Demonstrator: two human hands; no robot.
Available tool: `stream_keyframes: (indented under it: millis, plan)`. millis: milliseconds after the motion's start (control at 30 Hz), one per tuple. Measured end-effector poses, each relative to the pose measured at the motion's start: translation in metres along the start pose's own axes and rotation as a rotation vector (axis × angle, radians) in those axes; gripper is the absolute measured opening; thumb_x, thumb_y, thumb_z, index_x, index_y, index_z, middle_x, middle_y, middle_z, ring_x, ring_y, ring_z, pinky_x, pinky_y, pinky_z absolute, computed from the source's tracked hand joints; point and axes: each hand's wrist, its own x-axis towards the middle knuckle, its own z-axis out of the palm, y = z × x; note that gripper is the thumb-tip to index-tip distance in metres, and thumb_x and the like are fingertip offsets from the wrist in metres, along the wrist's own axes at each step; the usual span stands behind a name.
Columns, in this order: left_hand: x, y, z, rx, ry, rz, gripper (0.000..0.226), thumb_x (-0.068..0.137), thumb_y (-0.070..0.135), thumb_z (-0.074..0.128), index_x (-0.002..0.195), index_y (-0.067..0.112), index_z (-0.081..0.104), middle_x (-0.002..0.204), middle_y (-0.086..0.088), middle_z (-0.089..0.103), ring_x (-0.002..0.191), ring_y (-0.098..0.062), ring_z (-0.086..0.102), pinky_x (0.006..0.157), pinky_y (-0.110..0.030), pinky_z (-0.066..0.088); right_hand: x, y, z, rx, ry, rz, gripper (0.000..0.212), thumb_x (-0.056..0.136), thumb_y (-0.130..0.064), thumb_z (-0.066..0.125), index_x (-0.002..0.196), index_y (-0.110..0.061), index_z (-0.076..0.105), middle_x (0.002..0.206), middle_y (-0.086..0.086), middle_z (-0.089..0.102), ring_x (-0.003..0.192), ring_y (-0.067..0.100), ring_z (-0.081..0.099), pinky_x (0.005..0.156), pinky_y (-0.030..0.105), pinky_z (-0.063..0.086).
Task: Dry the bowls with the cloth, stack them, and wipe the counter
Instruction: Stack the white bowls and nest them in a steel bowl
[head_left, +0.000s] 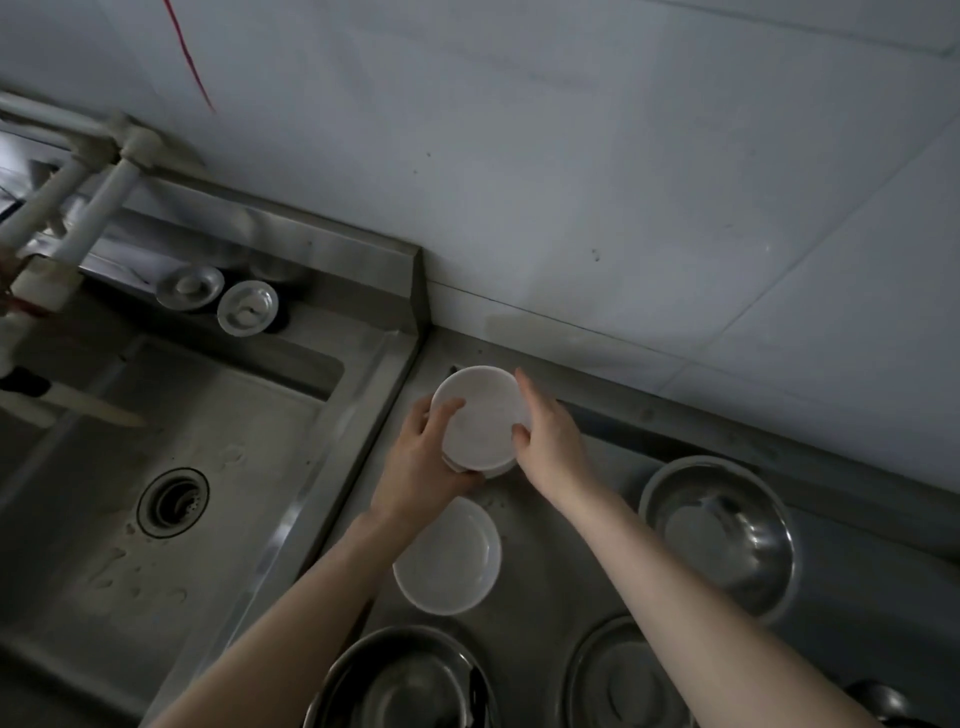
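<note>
My left hand (421, 467) and right hand (550, 441) clasp the white bowl (480, 415), possibly a stack; second bowl (452, 561) lies nearer me, by my left wrist.

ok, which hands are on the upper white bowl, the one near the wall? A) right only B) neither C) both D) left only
C: the left hand grips the left side of the upper white bowl, and the right hand holds its right rim.
</note>
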Motion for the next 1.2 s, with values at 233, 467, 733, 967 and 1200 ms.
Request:
stream_keyframes:
  millis: [233,467,733,967,1200]
  plan:
    - [-0.003,-0.002,0.002,-0.127,-0.019,0.005,0.111,0.063,0.036,0.089,0.149,0.035,0.02,0.146,0.001,0.026,0.125,-0.015,0.04,0.091,-0.029,0.04,-0.002,0.005,0.007,0.143,0.006,0.062,0.072,0.094,-0.018,0.057,0.151,-0.03,0.016,0.149,0.001,0.037,0.135,0.018,0.037,0.104,0.032,0.038]
    - [-0.002,-0.004,0.0,-0.246,-0.102,-0.087,0.116,0.068,0.05,0.083,0.15,0.049,0.002,0.152,0.003,0.023,0.127,-0.009,0.031,0.099,-0.036,0.037,-0.014,0.002,0.015,0.314,-0.06,0.15,0.07,0.098,-0.032,0.048,0.149,-0.042,0.001,0.155,0.001,0.027,0.139,0.022,0.031,0.106,0.039,0.036]
    - [0.0,-0.007,0.005,-0.317,-0.112,-0.127,0.112,0.064,0.048,0.086,0.147,0.05,0.012,0.145,0.006,0.036,0.127,-0.016,0.043,0.102,-0.045,0.046,-0.015,-0.005,0.02,0.342,-0.055,0.197,0.074,0.098,-0.021,0.048,0.148,-0.044,-0.001,0.149,0.003,0.035,0.132,0.024,0.041,0.098,0.036,0.043]
    - [-0.009,-0.003,0.005,-0.26,-0.09,-0.118,0.107,0.062,0.048,0.087,0.147,0.038,0.023,0.141,0.003,0.039,0.124,-0.015,0.042,0.1,-0.043,0.047,-0.024,-0.007,0.017,0.288,-0.048,0.215,0.076,0.097,-0.015,0.049,0.148,-0.042,0.001,0.146,0.006,0.038,0.129,0.025,0.044,0.1,0.041,0.045]
    - [-0.022,0.009,-0.011,-0.246,-0.054,-0.082,0.1,0.062,0.054,0.085,0.144,0.038,0.029,0.14,0.004,0.042,0.12,-0.013,0.046,0.096,-0.037,0.049,-0.04,-0.021,0.007,0.3,-0.026,0.193,0.077,0.096,-0.014,0.05,0.148,-0.043,0.001,0.148,0.004,0.037,0.129,0.025,0.045,0.1,0.042,0.047]
